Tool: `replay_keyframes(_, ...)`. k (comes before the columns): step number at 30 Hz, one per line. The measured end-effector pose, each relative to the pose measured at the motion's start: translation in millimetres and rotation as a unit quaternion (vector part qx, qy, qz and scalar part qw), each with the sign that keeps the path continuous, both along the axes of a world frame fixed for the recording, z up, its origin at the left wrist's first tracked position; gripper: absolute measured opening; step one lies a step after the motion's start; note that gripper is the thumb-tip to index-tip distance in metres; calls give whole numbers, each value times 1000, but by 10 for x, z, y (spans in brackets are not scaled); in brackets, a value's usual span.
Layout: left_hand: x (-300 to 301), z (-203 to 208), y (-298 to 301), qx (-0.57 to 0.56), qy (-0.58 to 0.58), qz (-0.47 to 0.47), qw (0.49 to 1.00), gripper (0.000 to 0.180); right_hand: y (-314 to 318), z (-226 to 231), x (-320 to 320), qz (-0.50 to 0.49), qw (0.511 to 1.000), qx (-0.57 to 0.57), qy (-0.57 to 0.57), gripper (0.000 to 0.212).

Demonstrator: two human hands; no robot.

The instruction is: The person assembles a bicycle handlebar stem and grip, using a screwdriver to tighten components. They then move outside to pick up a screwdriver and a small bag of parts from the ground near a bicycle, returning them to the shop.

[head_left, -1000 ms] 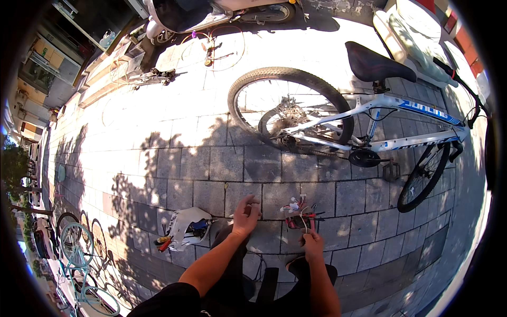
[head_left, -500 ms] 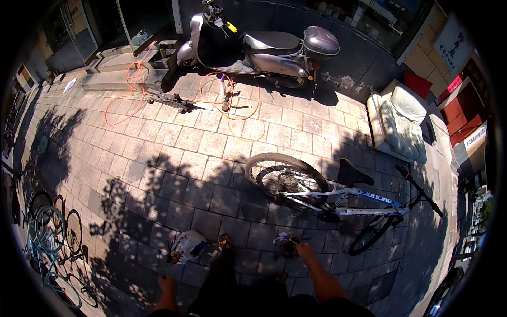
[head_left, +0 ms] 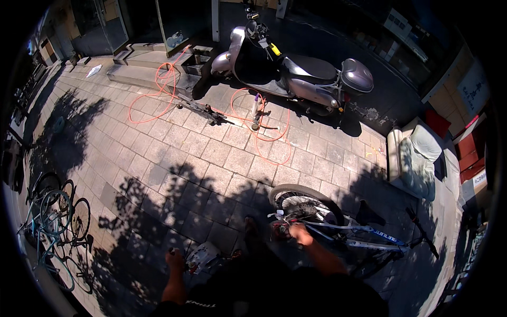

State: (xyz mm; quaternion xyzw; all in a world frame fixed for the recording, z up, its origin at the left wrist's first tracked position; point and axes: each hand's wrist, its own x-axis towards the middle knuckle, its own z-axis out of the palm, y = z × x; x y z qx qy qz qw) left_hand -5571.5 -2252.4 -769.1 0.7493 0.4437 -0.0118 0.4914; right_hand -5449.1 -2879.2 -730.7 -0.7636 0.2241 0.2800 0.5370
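Observation:
My right hand point(head_left: 300, 234) is closed on a small dark-red bundle with whitish bits point(head_left: 280, 228), whose kind I cannot make out. It hangs in front of the rear wheel of a white and blue bicycle point(head_left: 369, 244) that lies on its side on the paving. My left hand point(head_left: 174, 260) is low at the left with its fingers curled; whether anything is in them does not show. Nearest to it is a pale bag or box with dark and red items point(head_left: 203, 256), on the ground beside my feet. Shade blurs the details there.
A scooter point(head_left: 311, 76) stands by the wall. Before it lie an orange hose point(head_left: 138, 120), a floor pump point(head_left: 256, 112) and a dark metal piece point(head_left: 203, 111). A pale armchair point(head_left: 417, 158) stands at the right; several bicycles point(head_left: 55, 227) stand at the left. Stone steps point(head_left: 134, 76) lie beyond.
The view has shifted, so the surroundings sit further right and lower. My right hand with the bundle has come up in front of the bicycle's rear wheel. My left hand is raised further into view.

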Motion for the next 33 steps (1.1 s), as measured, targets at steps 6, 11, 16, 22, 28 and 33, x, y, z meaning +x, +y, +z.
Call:
replay_keyframes(6,429,678,85,83,-44,16,995,47,1062,656,1645,-22,981,184,-59,19)
replay_keyframes(11,-175,228,220,96,31,109,989,48,1705,827,2745,38,993,107,43,29)
replay_keyframes(16,-230,-140,-201,3,56,263,963,44,2382,764,3923,87,991,87,50,32)
replay_keyframes(22,371,-43,-278,-74,125,283,948,28,3047,523,4980,54,990,-22,130,31)
replay_keyframes(28,2033,397,1663,-35,29,310,950,34,3859,257,5951,114,962,-118,219,17)
replay_keyframes(33,3493,-115,3776,174,-6,305,936,47,4710,438,6749,110,962,-135,211,24)
